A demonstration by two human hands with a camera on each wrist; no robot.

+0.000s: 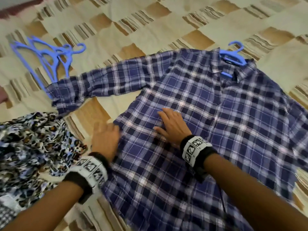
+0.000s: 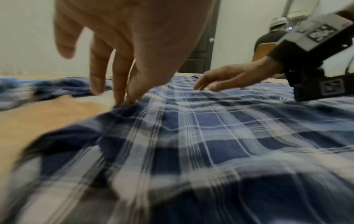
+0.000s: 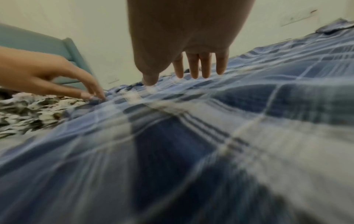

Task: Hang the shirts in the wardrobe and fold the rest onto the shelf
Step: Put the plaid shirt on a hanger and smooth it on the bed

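A blue plaid shirt point(image 1: 216, 122) lies spread front-up on the bed, one sleeve stretched out to the left. A blue hanger point(image 1: 233, 55) sits in its collar with the hook pointing away from me. My right hand point(image 1: 173, 125) rests flat on the shirt's front with straight fingers, as the right wrist view shows point(image 3: 191, 45). My left hand point(image 1: 106, 137) is at the shirt's left side edge. Its straight fingertips point(image 2: 122, 97) touch the hem fold there; the picture is blurred. Neither hand grips the cloth.
Several spare blue hangers point(image 1: 48, 57) lie on the checked bedspread point(image 1: 150, 22) at the far left, by the sleeve's cuff. A leopard-print garment point(image 1: 33, 144) is heaped beside my left arm. A person point(image 2: 272, 37) sits beyond the bed near a dark door point(image 2: 201, 53).
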